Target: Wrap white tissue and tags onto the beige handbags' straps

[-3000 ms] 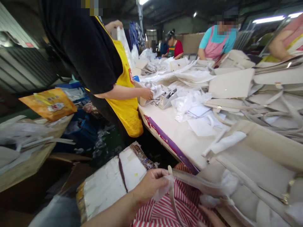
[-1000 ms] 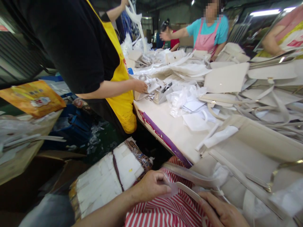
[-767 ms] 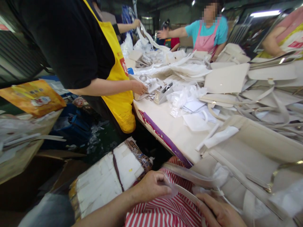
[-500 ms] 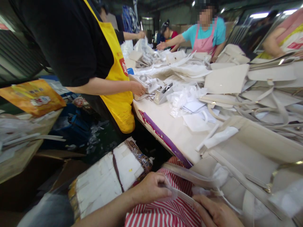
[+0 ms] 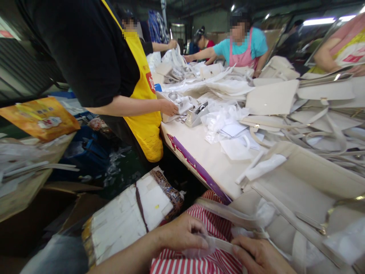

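Over a red-and-white striped cloth (image 5: 182, 262) in front of me, both hands work on a pale beige bag strap (image 5: 224, 244). My left hand (image 5: 184, 233) is closed, thumb against fingers, on a piece of clear plastic film (image 5: 210, 241) at the strap. My right hand (image 5: 258, 254) grips the strap a little further right, thumb on top. A beige handbag (image 5: 302, 179) lies beside my right hand, its loop of strap (image 5: 232, 213) reaching over the cloth and white wrapping tucked about it.
Beige bags (image 5: 270, 97) are heaped on the table (image 5: 194, 140) to the right, with white paper and plastic (image 5: 222, 118). A person in a yellow apron (image 5: 148, 129) stands at the left edge. Below is a taped white box (image 5: 122, 224). More people work across the table.
My left hand has moved slightly down and right, and the clear film now spreads wider below its fingers. My right hand is almost where it was.
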